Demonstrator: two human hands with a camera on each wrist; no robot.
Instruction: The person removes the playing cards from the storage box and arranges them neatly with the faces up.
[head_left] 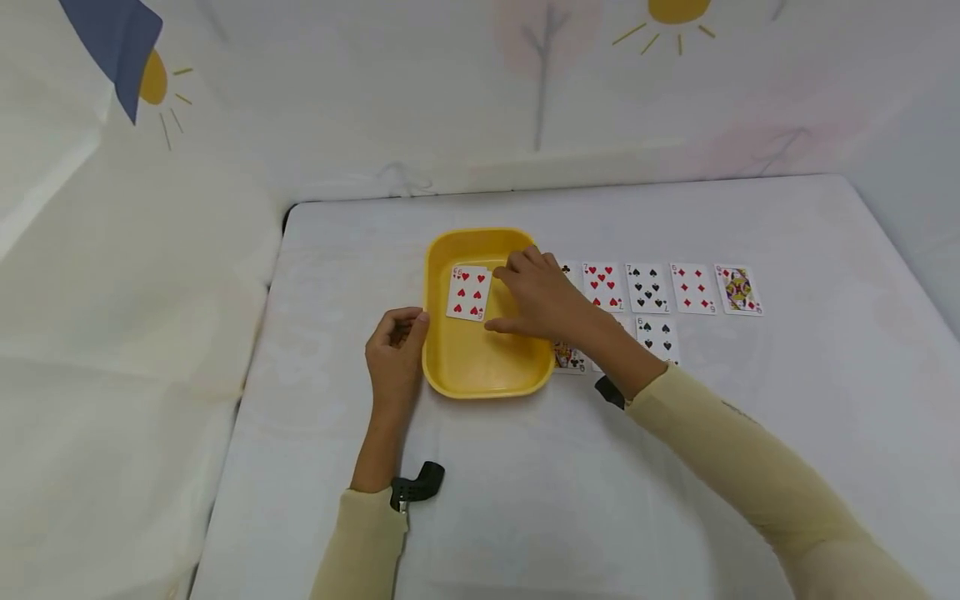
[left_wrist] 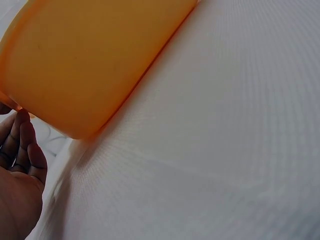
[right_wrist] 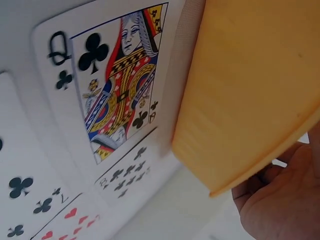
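Note:
A six of hearts (head_left: 468,293) lies face up inside the yellow tray (head_left: 487,385), towards its left wall. My right hand (head_left: 543,296) reaches over the tray's right wall, thumb and fingers spread apart beside the card's right edge. I see nothing held between them. At the left rim, my left hand (head_left: 396,354) pinches the tray edge between thumb and bent fingers. In the left wrist view those fingers (left_wrist: 24,145) meet the rim from outside. A queen of clubs (right_wrist: 122,85) lies just outside the tray's right wall.
Right of the tray, face-up cards lie in two rows: a seven of hearts (head_left: 602,285), seven of spades (head_left: 648,287), six of diamonds (head_left: 693,288) and queen of diamonds (head_left: 738,290) above, a six of spades (head_left: 657,336) below. My right forearm covers part of the lower row.

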